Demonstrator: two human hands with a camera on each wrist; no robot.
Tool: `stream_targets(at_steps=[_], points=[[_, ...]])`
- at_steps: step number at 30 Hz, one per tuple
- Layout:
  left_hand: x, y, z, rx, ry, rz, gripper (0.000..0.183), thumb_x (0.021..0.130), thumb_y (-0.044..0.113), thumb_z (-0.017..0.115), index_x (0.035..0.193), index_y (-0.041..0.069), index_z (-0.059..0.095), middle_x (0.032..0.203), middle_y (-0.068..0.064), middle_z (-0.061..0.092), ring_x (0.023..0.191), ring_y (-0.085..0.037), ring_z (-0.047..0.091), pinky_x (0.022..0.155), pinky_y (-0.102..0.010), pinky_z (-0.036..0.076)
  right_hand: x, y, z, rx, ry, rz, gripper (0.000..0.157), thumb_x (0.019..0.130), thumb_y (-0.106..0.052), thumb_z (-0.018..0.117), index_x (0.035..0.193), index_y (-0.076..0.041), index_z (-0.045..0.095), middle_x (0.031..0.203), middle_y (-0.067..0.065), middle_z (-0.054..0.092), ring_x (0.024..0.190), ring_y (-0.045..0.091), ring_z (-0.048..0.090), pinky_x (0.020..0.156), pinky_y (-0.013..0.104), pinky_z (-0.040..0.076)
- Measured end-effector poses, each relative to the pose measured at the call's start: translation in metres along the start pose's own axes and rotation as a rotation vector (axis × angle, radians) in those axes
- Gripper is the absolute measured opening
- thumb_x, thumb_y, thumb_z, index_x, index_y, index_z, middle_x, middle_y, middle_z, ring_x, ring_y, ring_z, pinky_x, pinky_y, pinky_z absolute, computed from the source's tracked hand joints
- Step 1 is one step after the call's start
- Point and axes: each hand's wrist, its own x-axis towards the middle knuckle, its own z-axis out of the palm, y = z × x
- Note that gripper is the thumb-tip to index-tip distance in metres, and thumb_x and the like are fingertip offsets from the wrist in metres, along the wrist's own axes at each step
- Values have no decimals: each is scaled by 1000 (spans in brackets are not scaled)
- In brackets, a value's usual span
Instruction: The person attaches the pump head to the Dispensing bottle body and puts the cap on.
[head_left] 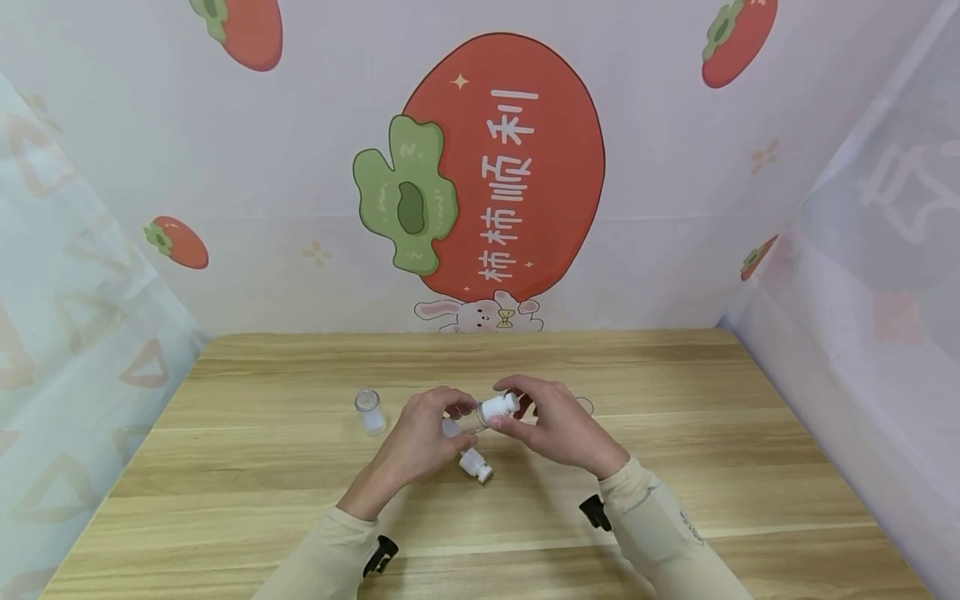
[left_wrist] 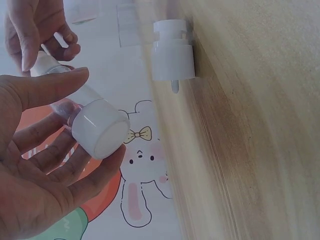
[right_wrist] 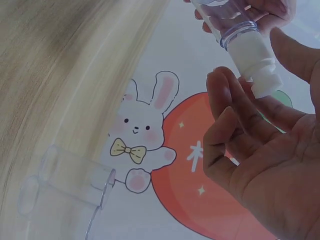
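Note:
A small clear bottle [head_left: 471, 419] with a white base [left_wrist: 101, 129] is held tilted by my left hand [head_left: 429, 429], thumb on one side and fingers on the other. On its upper end sits a white pump top [right_wrist: 252, 60]. My right hand [head_left: 558, 421] is around that pump top, its thumb and bent fingers spread with gaps beside the pump in the right wrist view. Just below the hands, a second white pump top [head_left: 475, 465] lies on the table; its short tube [left_wrist: 175, 86] shows in the left wrist view.
An open clear bottle with a white lower part [head_left: 371, 414] stands left of my hands on the wooden table [head_left: 262, 500]. Clear caps [right_wrist: 75, 175] lie beyond the right hand. A printed cloth backdrop [head_left: 660, 208] rises behind the table.

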Motion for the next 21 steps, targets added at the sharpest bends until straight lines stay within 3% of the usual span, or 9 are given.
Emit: stream_targets(at_steps=[5, 9, 15, 21], points=[[0, 0, 0, -6, 1, 0, 33, 74, 3, 89, 104, 7, 74, 95, -4, 70, 88, -24, 65, 78, -38, 51, 0, 1, 0, 1, 9, -50, 30, 89, -16, 81, 116, -12, 69, 99, -9, 67, 86, 19, 63, 71, 29, 51], [0, 0, 0, 4, 4, 6, 33, 74, 4, 89, 103, 7, 74, 93, 1, 68, 87, -22, 64, 77, -36, 51, 1, 0, 0, -17, 1, -20, 21, 92, -22, 78, 109, -16, 70, 92, -12, 65, 83, 14, 61, 69, 30, 51], [0, -1, 0, -7, -3, 7, 32, 75, 4, 88, 104, 7, 74, 95, -4, 70, 88, -25, 65, 78, -37, 51, 0, 0, 1, -12, 14, -14, 35, 89, -21, 81, 120, -9, 67, 99, -8, 66, 88, 19, 63, 73, 30, 51], [0, -2, 1, -7, 1, 17, 32, 75, 3, 88, 103, 6, 74, 95, -6, 70, 88, -27, 65, 77, -37, 51, 1, -1, 1, -14, 12, -31, 21, 90, -20, 80, 108, -17, 70, 94, -12, 65, 86, 16, 62, 72, 31, 51]])
